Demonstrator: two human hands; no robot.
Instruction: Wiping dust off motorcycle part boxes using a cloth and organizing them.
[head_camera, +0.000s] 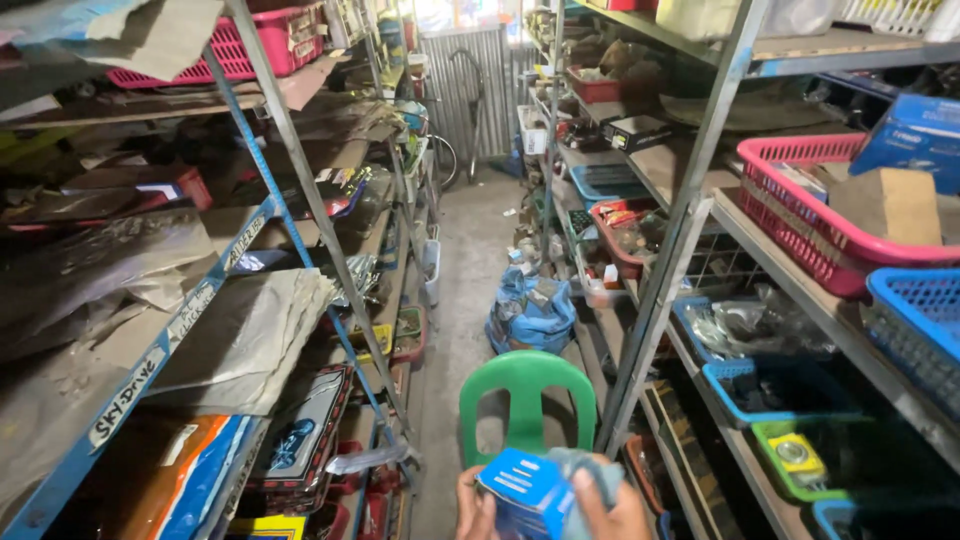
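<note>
Both hands are holding a blue box (527, 492) just in front of the green chair (527, 400). The left hand (474, 508) is gripping its edge; the right hand (608, 505) is pressing a grey cloth (590, 470) against it, fingers together. The box may be slipping under the cloth and falling beside the chair.

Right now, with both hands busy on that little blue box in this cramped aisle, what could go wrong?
The blue box sits between the left hand and right hand along with a grey cloth; it might slip and drop. The green plastic chair stands just ahead and the blue sack beyond it crowds the narrow floor, so stepping forward could mean a trip. The red basket overhangs its shelf edge and could be knocked.
</note>
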